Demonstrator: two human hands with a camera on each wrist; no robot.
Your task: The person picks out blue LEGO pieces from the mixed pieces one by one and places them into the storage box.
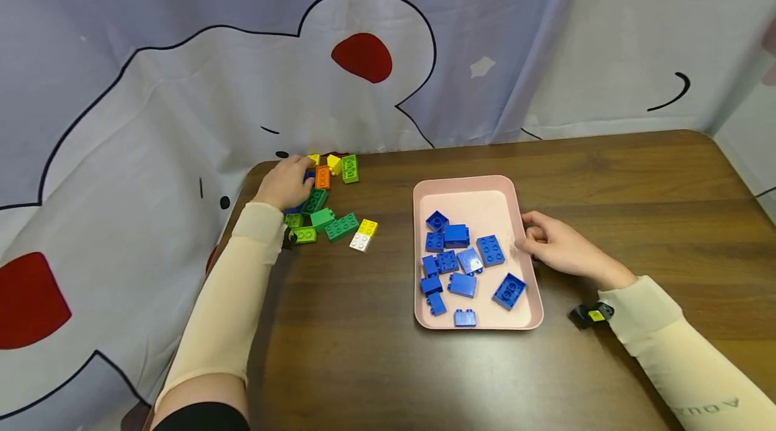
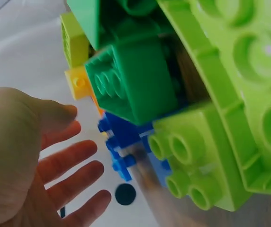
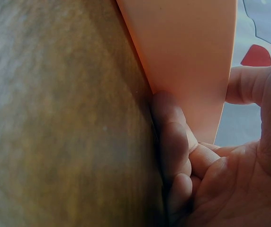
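At the far left corner of the table, my left hand (image 1: 282, 183) reaches over a pile of toy building bricks, its fingers loosely spread with nothing held between them. Blue bricks (image 2: 126, 130) lie just beyond its fingertips in the left wrist view, beside a green brick (image 2: 142, 78) and a lime brick (image 2: 197, 156). My right hand (image 1: 560, 246) grips the right rim of a pink tray (image 1: 485, 199), thumb over the edge and fingers curled against the outer wall (image 3: 187, 56). Several blue bricks (image 1: 490, 250) lie scattered in the tray, mostly toward its left and front.
Orange (image 1: 322, 177), yellow (image 1: 334, 163) and lime bricks (image 1: 349, 169) sit near the back edge. A yellow brick (image 1: 368, 227) and a white brick (image 1: 360, 242) lie at the pile's right. A patterned curtain (image 1: 242, 94) hangs behind the brown table (image 1: 364, 350).
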